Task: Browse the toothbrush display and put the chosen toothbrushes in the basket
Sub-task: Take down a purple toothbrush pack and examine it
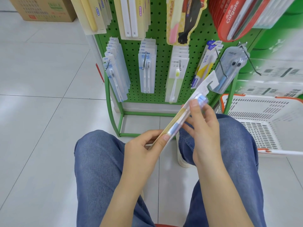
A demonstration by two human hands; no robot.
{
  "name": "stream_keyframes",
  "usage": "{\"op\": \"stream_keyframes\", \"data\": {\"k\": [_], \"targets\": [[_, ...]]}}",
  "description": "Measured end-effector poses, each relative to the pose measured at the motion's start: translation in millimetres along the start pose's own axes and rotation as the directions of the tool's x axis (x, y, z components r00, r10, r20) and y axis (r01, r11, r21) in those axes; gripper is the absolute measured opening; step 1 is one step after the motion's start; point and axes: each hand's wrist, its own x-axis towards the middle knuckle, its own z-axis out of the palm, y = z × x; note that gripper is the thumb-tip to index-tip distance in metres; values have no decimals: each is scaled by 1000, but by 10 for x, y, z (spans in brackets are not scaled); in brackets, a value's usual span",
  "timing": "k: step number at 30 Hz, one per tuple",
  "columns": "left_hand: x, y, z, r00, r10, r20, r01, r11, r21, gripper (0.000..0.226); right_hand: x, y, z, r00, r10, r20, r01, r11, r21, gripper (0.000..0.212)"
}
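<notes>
We are holding one toothbrush pack [186, 112] in both hands, tilted, its lower end near-left and its hanger tab pointing up-right toward the green pegboard rack [162, 46]. Left hand [144, 151] is gripping the lower end: thumb [164, 140] pressing on the front face, other fingers curled behind the card. Right hand [203, 128] is gripping the upper part: thumb lying along the blister near the blue brush heads, fingers curled under and behind the pack, so both hands are clamped on it. Both forearms are coming up from the near edge, converging over our knees in blue jeans [98, 169]; we are crouching or sitting low, can't tell which. White basket [255, 128] with orange trim is sitting on the floor to the right, just beside our right knee, apart from the pack. More packed toothbrushes are hanging on the rack's hooks, beyond the hands. Cardboard box [42, 9] is standing far left on the tile floor [41, 104].
</notes>
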Motion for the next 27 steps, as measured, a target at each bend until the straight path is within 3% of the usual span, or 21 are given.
{"op": "stream_keyframes", "data": {"k": [2, 6, 9, 13, 21, 24, 27], "targets": [[-19, -33, -18, 999, 10, 30, -11, 1000, 11, 9, 17, -21, -33, 1000, -10, -15, 10, 1000, 4, 42], [-9, -64, 8, 999, 13, -36, -16, 997, -72, 12, 4, -23, -72, 995, 32, 95, -27, 998, -54, 65], [31, -6, 21, 999, 0, -35, -5, 988, -154, 12, -48, 48, -67, 973, 109, 205, -89, 991, -104, 48], [36, 27, 23, 999, 14, -30, -19, 985, -170, 15, -86, 106, -54, 969, 123, 215, -93, 985, -144, 28], [26, 47, 8, 998, -47, -45, 35, 974, -224, 19, -96, 101, -56, 972, 88, 218, -58, 988, -141, 19], [51, 61, -7, 991, -128, -37, 113, 955, -275, 21, -91, 100, -94, 968, 142, 208, -128, 989, -80, 21], [48, 31, -21, 994, -105, -43, 96, 979, -177, 27, -93, 135, -104, 969, 165, 182, -153, 985, -81, 24]]}}
